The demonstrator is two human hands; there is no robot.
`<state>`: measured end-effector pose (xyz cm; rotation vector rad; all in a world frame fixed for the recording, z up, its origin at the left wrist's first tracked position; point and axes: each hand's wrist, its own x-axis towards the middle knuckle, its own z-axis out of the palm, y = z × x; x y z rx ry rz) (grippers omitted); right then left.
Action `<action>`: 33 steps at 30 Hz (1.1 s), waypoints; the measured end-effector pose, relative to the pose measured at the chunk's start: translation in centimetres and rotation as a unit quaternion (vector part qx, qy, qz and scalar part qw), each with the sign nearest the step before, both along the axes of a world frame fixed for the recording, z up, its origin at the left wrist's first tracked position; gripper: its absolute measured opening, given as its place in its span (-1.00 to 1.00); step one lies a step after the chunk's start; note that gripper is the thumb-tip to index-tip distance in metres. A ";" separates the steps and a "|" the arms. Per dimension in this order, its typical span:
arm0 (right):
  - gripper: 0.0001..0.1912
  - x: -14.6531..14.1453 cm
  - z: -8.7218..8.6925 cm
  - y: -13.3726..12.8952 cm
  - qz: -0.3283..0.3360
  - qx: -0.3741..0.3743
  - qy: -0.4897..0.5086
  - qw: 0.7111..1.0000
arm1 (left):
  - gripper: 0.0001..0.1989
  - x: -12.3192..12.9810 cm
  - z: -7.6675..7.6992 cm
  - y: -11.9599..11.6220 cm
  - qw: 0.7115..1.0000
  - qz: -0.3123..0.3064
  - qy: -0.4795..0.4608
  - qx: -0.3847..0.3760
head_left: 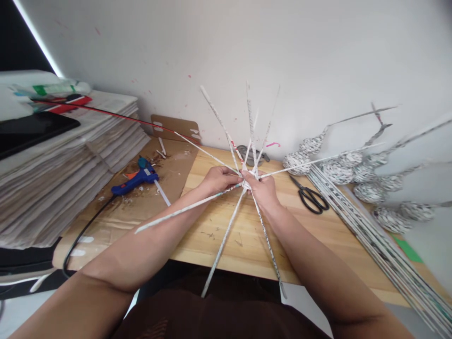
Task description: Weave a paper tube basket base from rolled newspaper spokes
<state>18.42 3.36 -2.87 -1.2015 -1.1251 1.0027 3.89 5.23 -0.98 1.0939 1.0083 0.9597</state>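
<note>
Between my two hands is a woven paper base [247, 182], from which several rolled newspaper sticks [226, 228] fan out in all directions. My left hand [223, 180] pinches the left side of the base, near where one stick crosses it. With thumb on top, my right hand [262, 189] grips the right side of the base. The fingers underneath are partly hidden. Some sticks rise toward the wall, and others reach down past the table's front edge.
Black scissors [312, 197] lie right of my hands, beside a bundle of paper sticks [356, 235]. Woven paper gourd shapes [339, 169] line the wall. At left are a blue glue gun [139, 178] on cardboard [148, 226] and a tall newspaper stack [70, 174].
</note>
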 end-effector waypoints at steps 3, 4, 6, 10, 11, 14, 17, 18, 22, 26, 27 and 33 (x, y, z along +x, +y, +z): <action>-0.64 -0.1 -0.1 0.0 -0.006 -0.005 -0.010 1.000 | -0.87 0.2 -0.3 0.0 1.000 0.016 0.005 0.011; -0.64 -0.1 -0.1 -0.1 -0.011 -0.007 -0.012 1.000 | -0.86 0.3 -0.5 0.0 1.000 0.022 0.002 0.011; -0.65 -0.3 0.0 -0.1 -0.022 -0.009 -0.006 1.000 | -0.81 0.4 -0.8 0.0 1.000 0.027 -0.010 0.010; -0.68 -0.4 -0.1 0.0 -0.032 0.003 0.011 0.999 | -0.75 0.6 -1.1 0.0 0.999 0.024 -0.044 0.006; -0.69 -0.4 -0.2 0.0 -0.031 0.011 0.007 0.999 | -0.75 0.6 -1.2 0.1 0.998 0.023 -0.053 0.002; -0.72 -0.3 -0.5 0.1 -0.037 0.041 -0.033 0.998 | -0.75 0.7 -1.1 0.0 0.996 0.023 -0.082 -0.009; -0.74 -0.2 -0.6 0.1 -0.052 0.054 -0.081 0.994 | -0.74 0.8 -0.8 0.0 0.994 0.029 -0.098 -0.027; -0.74 -0.2 -0.6 0.0 -0.054 0.055 -0.089 0.993 | -0.74 0.9 -0.7 -0.1 0.994 0.035 -0.100 -0.033; -0.74 0.0 -0.6 0.0 -0.033 0.058 -0.088 0.994 | -0.76 0.8 -0.7 0.0 0.993 0.043 -0.107 -0.037; -0.68 0.1 -0.9 0.1 -0.009 0.048 -0.075 0.996 | -0.81 0.6 -1.0 0.3 0.995 0.051 -0.081 -0.026; -0.65 0.0 -1.0 0.1 -0.003 0.043 -0.064 0.997 | -0.81 0.6 -1.0 0.3 0.995 0.059 -0.081 -0.028; -0.53 -0.7 -0.7 -0.1 -0.009 0.019 0.068 0.997 | -0.81 0.3 -0.1 0.2 0.992 0.068 -0.085 -0.057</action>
